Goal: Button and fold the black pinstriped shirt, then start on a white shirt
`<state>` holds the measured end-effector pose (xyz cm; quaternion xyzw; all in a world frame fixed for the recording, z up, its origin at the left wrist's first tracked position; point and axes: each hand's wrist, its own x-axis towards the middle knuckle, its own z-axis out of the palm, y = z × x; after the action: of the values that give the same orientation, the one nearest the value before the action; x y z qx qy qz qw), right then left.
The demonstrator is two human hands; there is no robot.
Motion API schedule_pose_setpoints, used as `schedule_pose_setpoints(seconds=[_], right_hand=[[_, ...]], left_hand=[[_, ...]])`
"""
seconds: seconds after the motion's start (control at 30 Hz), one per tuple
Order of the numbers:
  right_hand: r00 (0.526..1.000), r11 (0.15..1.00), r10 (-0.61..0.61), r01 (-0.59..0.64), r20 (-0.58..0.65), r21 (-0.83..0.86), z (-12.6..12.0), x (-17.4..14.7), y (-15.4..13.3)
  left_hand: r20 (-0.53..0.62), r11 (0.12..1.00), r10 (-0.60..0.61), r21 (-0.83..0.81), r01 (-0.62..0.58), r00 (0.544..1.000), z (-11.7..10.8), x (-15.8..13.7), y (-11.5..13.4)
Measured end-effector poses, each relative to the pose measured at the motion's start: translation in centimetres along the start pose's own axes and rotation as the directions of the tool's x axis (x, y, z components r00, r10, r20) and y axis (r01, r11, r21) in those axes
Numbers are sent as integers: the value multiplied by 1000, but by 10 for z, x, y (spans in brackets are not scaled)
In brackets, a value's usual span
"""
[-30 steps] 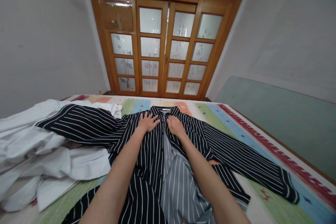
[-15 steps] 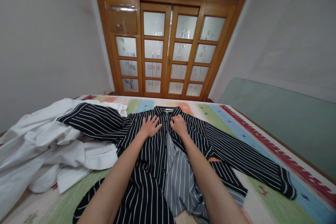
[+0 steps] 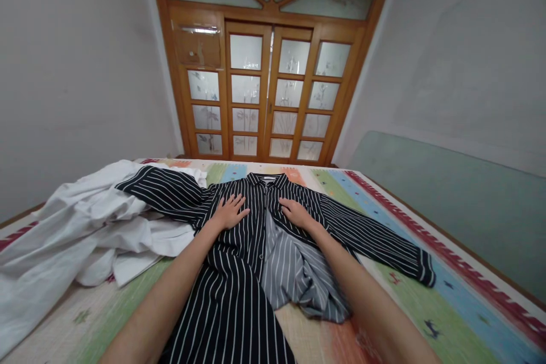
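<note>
A black shirt with white stripes point(image 3: 230, 301) lies front up, its collar at the far end. My left hand point(image 3: 230, 213) rests flat on the left side of the chest, fingers spread. On the other side of the button line, my right hand point(image 3: 296, 213) lies with its fingers stretched out on the right chest. Below it, the right front panel is folded back, and its grey striped inner side shows in creases. One sleeve reaches out to the right; the other lies over a crumpled white cloth point(image 3: 98, 222) on the left.
Beneath the clothes is a colourful patterned bed cover point(image 3: 401, 296). A pale green padded board point(image 3: 447, 193) runs along the right side. Wooden doors with glass panes point(image 3: 268, 91) stand beyond the far edge, between pale walls.
My right hand has uncurled at the shirt front and moved slightly right. My left hand has shifted a little left. The lower right panel now lies bunched further back.
</note>
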<state>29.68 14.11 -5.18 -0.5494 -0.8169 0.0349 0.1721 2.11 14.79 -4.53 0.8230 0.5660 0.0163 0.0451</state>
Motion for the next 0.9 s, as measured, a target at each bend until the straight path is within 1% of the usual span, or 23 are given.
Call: schedule_pose_setpoints(seconds=[0.07,0.17,0.27,0.37,0.47,0.63,0.73,0.9], right_hand=[[1000,1000,-4,3,26,11,-8,-16,11],[998,999,-28,29,55,-14,-16,-41,24],[994,993,-93,97,65,-64,-15,-63,32],[993,986,-111,116,49,-117,-8,-74,34],[996,986,-73,80,49,-147,-2,-74,33],[997,986,-36,46,68,-158,-1,-60,32],[996,986,-43,55,79,-159,0,-50,35],[991,978,-95,109,89,-176,6,-42,45]], left_hand=[[3,1000,27,2,-27,1000,-1,-4,-6],[-1,1000,15,12,-15,1000,-2,-7,-13],[-2,1000,-2,15,2,1000,-2,-7,-15],[-1,1000,-2,11,2,1000,-1,-5,-15],[0,1000,-3,11,3,1000,0,-3,-15],[-4,1000,-10,11,10,1000,1,-2,-15],[-9,1000,-16,-7,16,1000,2,0,-16],[-8,999,-33,-9,33,999,2,6,-16]])
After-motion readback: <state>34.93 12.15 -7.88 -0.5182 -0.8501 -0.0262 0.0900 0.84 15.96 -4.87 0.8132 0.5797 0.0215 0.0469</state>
